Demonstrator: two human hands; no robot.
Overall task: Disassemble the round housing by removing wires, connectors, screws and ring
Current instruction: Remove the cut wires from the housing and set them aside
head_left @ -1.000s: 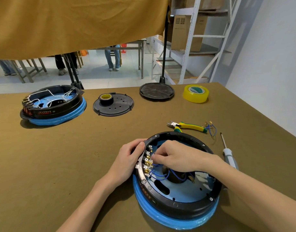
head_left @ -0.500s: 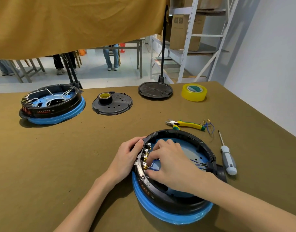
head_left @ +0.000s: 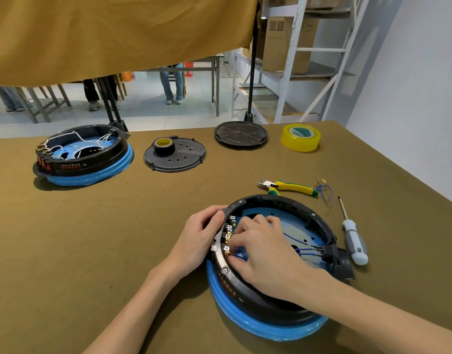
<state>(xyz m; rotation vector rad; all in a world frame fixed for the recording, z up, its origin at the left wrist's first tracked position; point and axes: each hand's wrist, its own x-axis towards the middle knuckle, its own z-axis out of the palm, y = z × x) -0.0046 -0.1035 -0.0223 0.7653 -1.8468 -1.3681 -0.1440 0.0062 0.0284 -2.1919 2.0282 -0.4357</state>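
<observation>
Head view, lower right of the frame: the round housing (head_left: 276,261) sits on the table (head_left: 92,238). The left hand (head_left: 199,238) grips its outer rim. The right hand (head_left: 260,249) reaches inside, fingertips apparently pinching a brass connector (head_left: 227,249). The thin blue wires (head_left: 304,247) look fragile, so pull at the terminal, not the lead.

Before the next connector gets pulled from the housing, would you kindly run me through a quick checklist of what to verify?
1. Round housing steadied: ok, left hand grips its rim.
2. Right hand at the brass connectors: ok, fingers on the row.
3. Firm pinch on one connector: cannot tell, fingertips hide it.
4. Blue wires still attached at the far plug: not ok, still plugged in.
5. Cutters and screwdriver nearby: ok, lying beside the housing.
</observation>
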